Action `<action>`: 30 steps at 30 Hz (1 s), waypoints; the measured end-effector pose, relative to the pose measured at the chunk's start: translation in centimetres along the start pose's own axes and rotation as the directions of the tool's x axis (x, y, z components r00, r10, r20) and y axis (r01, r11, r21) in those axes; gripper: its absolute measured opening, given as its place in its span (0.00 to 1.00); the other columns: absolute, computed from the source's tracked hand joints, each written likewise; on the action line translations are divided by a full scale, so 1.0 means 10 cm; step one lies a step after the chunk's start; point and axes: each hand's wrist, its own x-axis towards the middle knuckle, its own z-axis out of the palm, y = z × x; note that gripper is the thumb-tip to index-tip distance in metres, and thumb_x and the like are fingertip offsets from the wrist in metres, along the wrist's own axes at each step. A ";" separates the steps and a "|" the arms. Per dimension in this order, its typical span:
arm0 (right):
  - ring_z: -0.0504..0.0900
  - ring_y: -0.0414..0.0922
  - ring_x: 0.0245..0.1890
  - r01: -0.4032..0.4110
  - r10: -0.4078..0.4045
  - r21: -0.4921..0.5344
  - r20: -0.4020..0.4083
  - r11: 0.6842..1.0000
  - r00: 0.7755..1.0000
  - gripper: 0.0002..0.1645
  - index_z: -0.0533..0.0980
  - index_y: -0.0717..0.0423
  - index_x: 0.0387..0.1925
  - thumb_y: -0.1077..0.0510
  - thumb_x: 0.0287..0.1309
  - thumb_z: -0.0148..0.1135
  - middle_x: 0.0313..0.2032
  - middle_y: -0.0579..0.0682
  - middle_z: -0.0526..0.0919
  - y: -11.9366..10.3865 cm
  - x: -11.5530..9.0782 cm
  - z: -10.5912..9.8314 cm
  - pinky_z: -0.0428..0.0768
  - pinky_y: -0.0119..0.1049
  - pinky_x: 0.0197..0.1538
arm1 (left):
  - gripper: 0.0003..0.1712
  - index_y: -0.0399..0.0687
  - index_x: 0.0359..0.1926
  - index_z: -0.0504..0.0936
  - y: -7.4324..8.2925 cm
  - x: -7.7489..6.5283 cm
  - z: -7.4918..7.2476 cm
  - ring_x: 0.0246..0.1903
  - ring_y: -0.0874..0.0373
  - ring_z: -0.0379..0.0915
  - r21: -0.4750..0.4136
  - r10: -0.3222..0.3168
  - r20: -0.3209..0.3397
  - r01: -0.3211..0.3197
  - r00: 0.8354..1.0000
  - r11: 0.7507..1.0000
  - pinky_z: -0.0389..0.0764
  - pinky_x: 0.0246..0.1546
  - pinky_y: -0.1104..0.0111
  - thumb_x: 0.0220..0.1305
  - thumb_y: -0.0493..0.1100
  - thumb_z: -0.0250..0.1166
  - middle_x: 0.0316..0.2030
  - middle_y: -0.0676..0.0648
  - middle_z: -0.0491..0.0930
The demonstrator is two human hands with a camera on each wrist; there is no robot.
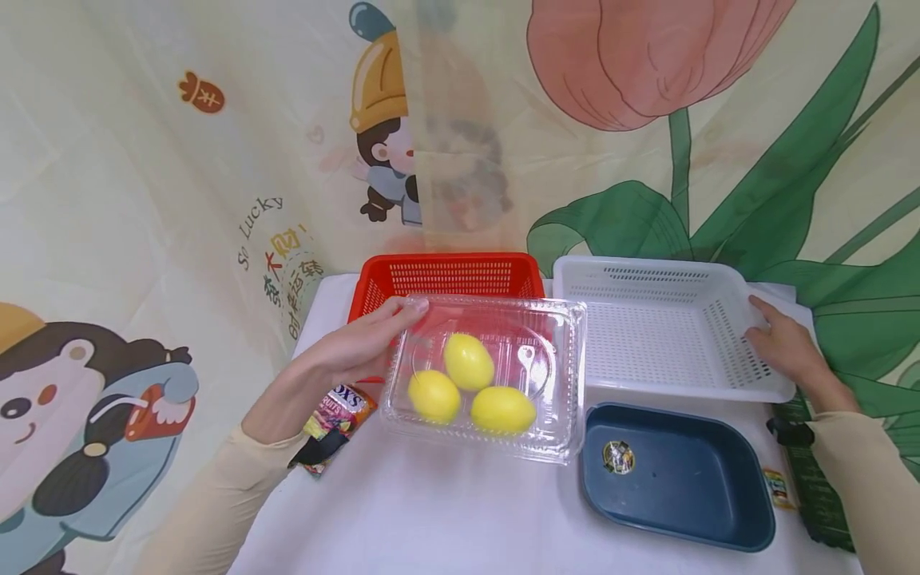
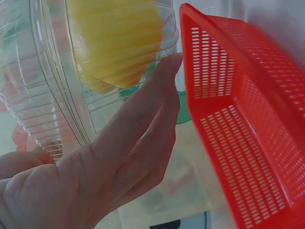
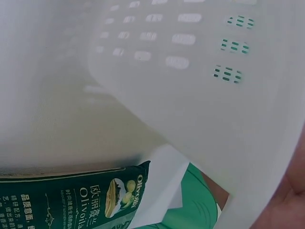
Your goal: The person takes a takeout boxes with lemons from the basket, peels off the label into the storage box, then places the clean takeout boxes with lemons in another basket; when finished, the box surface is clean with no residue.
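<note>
Left hand (image 1: 352, 343) pinches the left end of the clear plastic clamshell (image 1: 553, 383) of three lemons (image 1: 469, 362), on the near side of the red basket (image 1: 460, 275); right hand (image 1: 783, 347) grips the right rim of the white perforated basket (image 1: 632, 339). I'd keep the clamshell level and its base supported, since a one-end pinch could let it sag, and steady the white basket. Clamshell's long axis runs roughly left-right, right end slightly nearer; no obvious front.

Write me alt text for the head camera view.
A left hand holds a clear box with three yellow fruits, partly hiding a red basket. The right hand grips a white basket; a dark-blue tub sits nearer.
</note>
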 end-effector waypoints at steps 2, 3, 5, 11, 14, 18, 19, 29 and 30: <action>0.80 0.56 0.30 0.008 -0.008 -0.004 -0.008 1.000 1.000 0.39 0.40 0.72 0.76 0.59 0.73 0.40 0.57 0.89 0.64 0.00 0.00 0.00 0.76 0.37 0.28 | 0.30 0.57 0.70 0.53 0.09 0.11 0.03 0.66 0.43 0.69 0.009 -0.009 -0.020 0.009 1.000 1.000 0.85 0.53 0.49 0.77 0.59 0.52 0.67 0.42 0.65; 0.80 0.56 0.30 0.012 -0.012 -0.007 -0.011 1.000 1.000 0.39 0.41 0.72 0.76 0.59 0.73 0.40 0.57 0.89 0.64 0.00 0.00 0.00 0.76 0.37 0.28 | 0.30 0.57 0.70 0.54 0.12 0.17 0.05 0.66 0.44 0.69 0.007 -0.010 -0.021 0.010 1.000 1.000 0.85 0.53 0.50 0.77 0.58 0.52 0.66 0.42 0.66; 0.80 0.58 0.31 0.017 -0.017 -0.011 -0.013 1.000 1.000 0.39 0.41 0.73 0.76 0.60 0.73 0.41 0.57 0.89 0.64 0.01 0.00 0.01 0.76 0.38 0.28 | 0.30 0.56 0.70 0.55 0.20 0.28 0.08 0.66 0.45 0.70 0.005 -0.019 -0.022 0.019 1.000 1.000 0.85 0.53 0.51 0.76 0.58 0.54 0.66 0.42 0.67; 0.80 0.61 0.33 0.041 -0.042 -0.025 -0.042 0.999 0.998 0.38 0.44 0.74 0.76 0.62 0.72 0.42 0.58 0.89 0.64 0.03 0.02 0.03 0.78 0.43 0.32 | 0.33 0.55 0.72 0.55 0.42 0.60 0.22 0.69 0.43 0.67 -0.024 -0.016 0.021 0.017 1.000 1.000 0.84 0.54 0.47 0.75 0.59 0.56 0.69 0.41 0.65; 0.79 0.58 0.30 0.065 -0.067 -0.034 -0.072 0.997 0.995 0.38 0.46 0.75 0.75 0.64 0.70 0.43 0.56 0.89 0.66 0.04 0.04 0.05 0.76 0.41 0.32 | 0.33 0.55 0.72 0.56 0.50 0.75 0.28 0.69 0.41 0.66 -0.037 -0.004 0.070 0.007 0.998 0.999 0.83 0.54 0.45 0.75 0.59 0.55 0.68 0.42 0.65; 0.78 0.53 0.27 0.078 -0.080 -0.035 -0.081 0.996 0.993 0.37 0.47 0.76 0.74 0.64 0.70 0.43 0.54 0.89 0.67 0.05 0.04 0.05 0.74 0.36 0.29 | 0.31 0.54 0.74 0.59 0.58 0.97 0.37 0.66 0.42 0.69 -0.063 0.009 0.149 0.000 0.989 0.998 0.83 0.53 0.44 0.77 0.58 0.53 0.67 0.41 0.68; 0.78 0.52 0.26 0.079 -0.081 -0.034 -0.080 0.996 0.993 0.37 0.48 0.76 0.74 0.64 0.70 0.43 0.54 0.89 0.67 0.05 0.04 0.06 0.73 0.36 0.28 | 0.30 0.54 0.74 0.60 0.60 1.02 0.39 0.66 0.42 0.69 -0.063 0.009 0.163 0.001 0.987 0.998 0.83 0.53 0.43 0.78 0.57 0.52 0.67 0.41 0.68; 0.80 0.62 0.32 0.059 -0.063 -0.056 -0.081 0.997 0.995 0.38 0.47 0.76 0.74 0.64 0.69 0.44 0.56 0.89 0.66 0.00 0.03 0.06 0.80 0.50 0.32 | 0.26 0.48 0.61 0.68 0.85 1.47 0.69 0.50 0.39 0.76 -0.048 -0.070 0.141 0.078 0.988 0.996 0.79 0.53 0.35 0.77 0.61 0.50 0.47 0.35 0.75; 0.80 0.63 0.33 0.057 -0.062 -0.058 -0.082 0.997 0.995 0.38 0.47 0.76 0.74 0.64 0.69 0.44 0.56 0.89 0.66 0.00 0.03 0.06 0.80 0.52 0.33 | 0.26 0.46 0.58 0.69 0.87 1.51 0.73 0.47 0.39 0.76 -0.044 -0.081 0.139 0.088 0.987 0.995 0.78 0.54 0.34 0.77 0.62 0.50 0.44 0.35 0.76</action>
